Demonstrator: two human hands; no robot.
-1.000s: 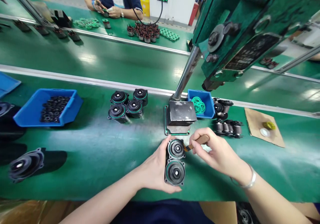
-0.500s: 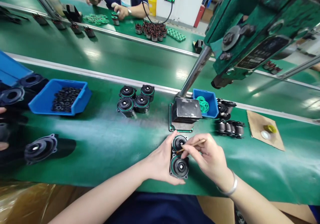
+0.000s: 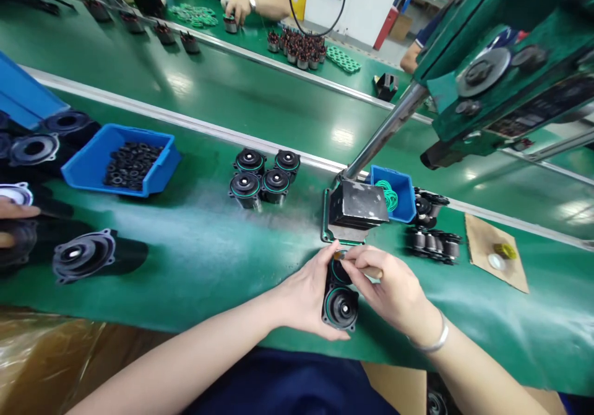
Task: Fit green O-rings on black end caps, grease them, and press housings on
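Two round black motor parts with green sealing rings stand side by side, the nearer part (image 3: 342, 308) in plain view and the farther part (image 3: 340, 273) partly covered by fingers. My left hand (image 3: 306, 297) is curved around their left side, thumb and fingers spanning both. Pinched in my right hand (image 3: 392, 288) is a small wooden-handled brush (image 3: 372, 272), its tip at the far rim of the farther part. Just beyond them is the press base with a dark metal block (image 3: 358, 203).
The green press head (image 3: 492, 87) hangs at upper right. A blue bin (image 3: 408, 201) holds green rings; another blue bin (image 3: 164, 171) holds small black rings. Several ringed parts (image 3: 245, 186) stand mid-bench. Cardboard (image 3: 480, 248) bears a yellow cap. Another person's hand (image 3: 13, 214) grips a part at left.
The brush has moved from between the two parts to the far rim of the farther one. My left hand stays around both. The other person's hand at left has lifted a part.
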